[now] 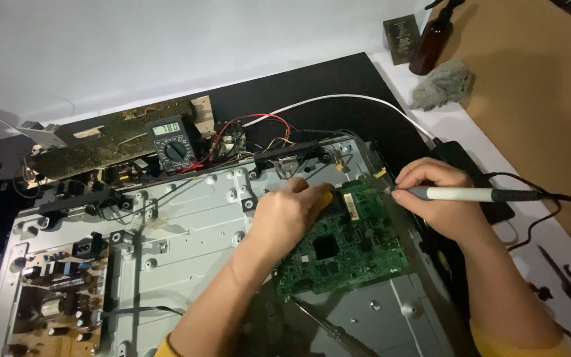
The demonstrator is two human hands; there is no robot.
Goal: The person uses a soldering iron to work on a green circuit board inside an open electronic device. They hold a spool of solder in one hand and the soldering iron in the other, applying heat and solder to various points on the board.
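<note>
Right hand (441,198) closed pen-style around a white-barrelled probe with black cable (460,194), tip pressed at the upper right edge of the green rectangular circuit board (345,248). Left hand (292,211) curled shut around something yellow at the board's top edge (326,196), likely a second probe or tool handle; too hidden to tell. The board lies on the right part of the grey stamped-metal chassis panel (193,225), between both hands.

Beyond: black handheld multimeter with lit display (170,144) propped at the chassis top edge, beside red and black wire bundle (246,135). Brown power board with capacitors (57,291) at lower left of the chassis. Far right on the tan surface: brown bottle (431,39), grey crumpled cloth (441,82).

For the contact to read well, judgement: keep both tips steady on their points, wrists braced on the chassis, avoid bridging neighbouring pins, glance at the meter without shifting the hands.
</note>
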